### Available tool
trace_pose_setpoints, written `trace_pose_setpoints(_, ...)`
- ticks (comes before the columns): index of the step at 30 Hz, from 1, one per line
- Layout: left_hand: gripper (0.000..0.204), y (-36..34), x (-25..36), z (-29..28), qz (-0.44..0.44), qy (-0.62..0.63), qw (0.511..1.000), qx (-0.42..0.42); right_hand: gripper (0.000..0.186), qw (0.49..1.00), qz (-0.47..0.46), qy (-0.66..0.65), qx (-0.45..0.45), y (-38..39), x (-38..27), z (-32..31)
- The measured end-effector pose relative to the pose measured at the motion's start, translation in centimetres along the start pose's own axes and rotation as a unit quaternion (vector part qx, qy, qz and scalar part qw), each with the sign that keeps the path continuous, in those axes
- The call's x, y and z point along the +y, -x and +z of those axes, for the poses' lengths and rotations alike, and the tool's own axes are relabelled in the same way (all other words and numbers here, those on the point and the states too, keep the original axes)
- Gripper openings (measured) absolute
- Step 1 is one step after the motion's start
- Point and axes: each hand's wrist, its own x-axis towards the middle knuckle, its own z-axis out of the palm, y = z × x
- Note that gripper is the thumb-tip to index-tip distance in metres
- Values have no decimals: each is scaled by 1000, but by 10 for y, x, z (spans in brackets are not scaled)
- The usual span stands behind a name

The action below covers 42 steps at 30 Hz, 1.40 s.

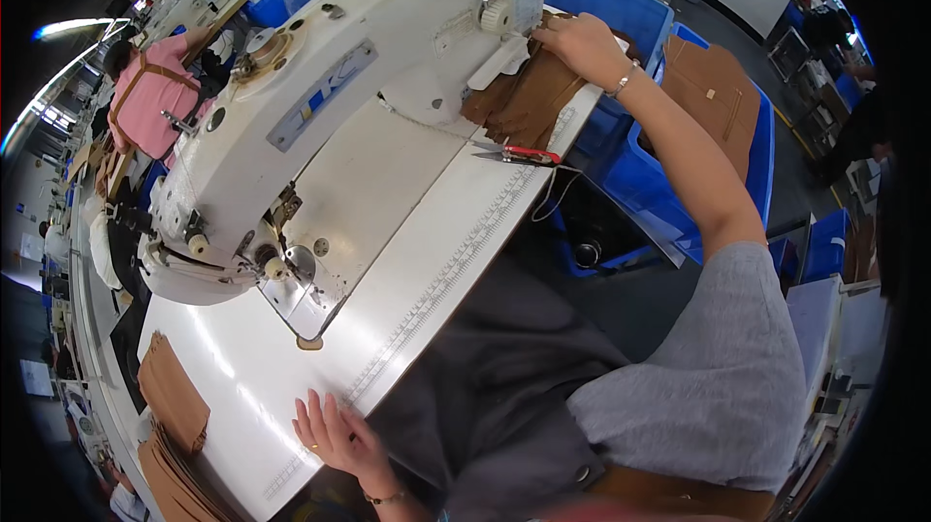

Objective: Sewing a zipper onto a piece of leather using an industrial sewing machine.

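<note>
My right hand (585,49) reaches to the far right end of the white sewing machine table. Its fingers curl over and grip a brown fabric piece (543,86) in a loose pile beside the machine body. My left hand (339,437) is near the front left edge of the table, fingers apart and nothing in them. The white sewing machine (388,37) stands between my hands, with its needle area (281,251) closer to the left hand. No fabric lies under the needle. Red-handled thread snips (529,153) lie on the table just in front of the brown pile.
Stacked brown pieces (175,391) lie at the table's left end. Blue bins (621,8) stand beyond the right end, one holding a large brown piece (713,95). A printed ruler (436,294) runs along the front edge. A person in pink (155,100) sits at the far left.
</note>
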Motion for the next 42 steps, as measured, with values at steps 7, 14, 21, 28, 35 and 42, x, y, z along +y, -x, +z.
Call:
trace_pose_setpoints(7,26,-2,5,0,-16,-16,1000,-9,17,994,-95,61,-12,-7,10,4)
trace_pose_setpoints(14,27,0,3,1,-20,-19,1000,-11,18,993,-47,65,85,12,8,-33)
trace_pose_setpoints(21,28,-11,9,-7,-34,26,998,-36,19,961,-57,-137,233,5,-24,-62)
trace_pose_setpoints(28,42,-61,6,-29,-41,79,973,-211,40,896,-271,-285,206,21,-148,-104)
trace_pose_setpoints(35,36,-148,-31,37,-42,109,985,-128,28,787,-401,-408,232,0,-278,-78)
trace_pose_setpoints(42,35,-187,-64,71,19,108,947,-301,24,781,-409,-430,198,-5,-307,-68)
